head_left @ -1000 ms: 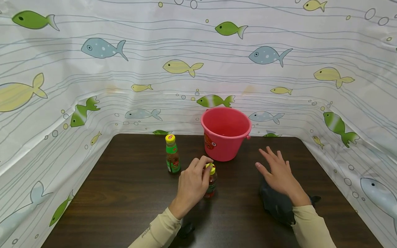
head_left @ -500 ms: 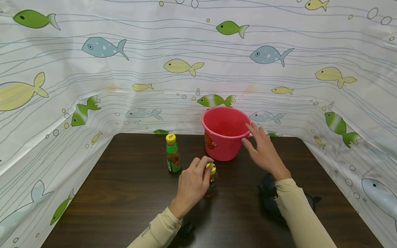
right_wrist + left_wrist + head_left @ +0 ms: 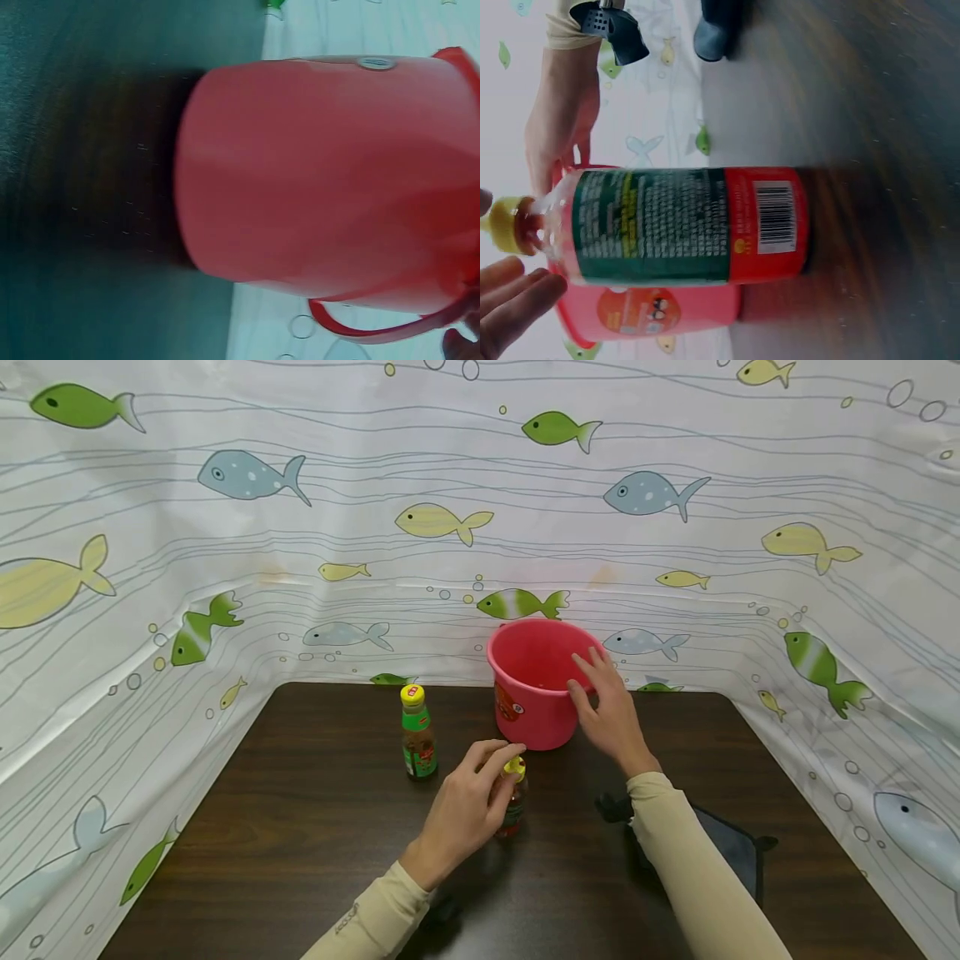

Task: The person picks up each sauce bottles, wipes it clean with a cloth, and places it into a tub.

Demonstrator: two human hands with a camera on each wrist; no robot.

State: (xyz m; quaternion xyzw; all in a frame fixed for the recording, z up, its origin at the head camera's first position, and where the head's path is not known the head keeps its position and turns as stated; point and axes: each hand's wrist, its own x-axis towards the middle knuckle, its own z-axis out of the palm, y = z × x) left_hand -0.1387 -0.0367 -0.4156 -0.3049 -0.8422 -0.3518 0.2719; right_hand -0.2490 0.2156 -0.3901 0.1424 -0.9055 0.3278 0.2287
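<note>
A small sauce bottle with a yellow cap [image 3: 513, 808] stands upright, its dark green and red label facing the left wrist camera. Around its yellow top my left hand [image 3: 463, 806] has its fingers loosely spread; in the left wrist view the fingers [image 3: 525, 300] lie beside the bottle neck, apart from the cap. The pink bucket [image 3: 536, 714] stands behind the bottle. At its right rim is my right hand [image 3: 609, 718], fingers extended over the edge and thumb near the outer side. Firm contact with the rim cannot be made out.
A second, taller yellow-capped bottle [image 3: 418, 735] with a green label stands left on the dark wooden table [image 3: 315, 843]. A dark grey object [image 3: 723, 847] lies under the right forearm. A fish-patterned sheet [image 3: 450, 443] hangs round the table's back and sides.
My right hand has moved left and forward from above the dark object to the bucket's right rim. The left hand's fingers have loosened from the small bottle's cap.
</note>
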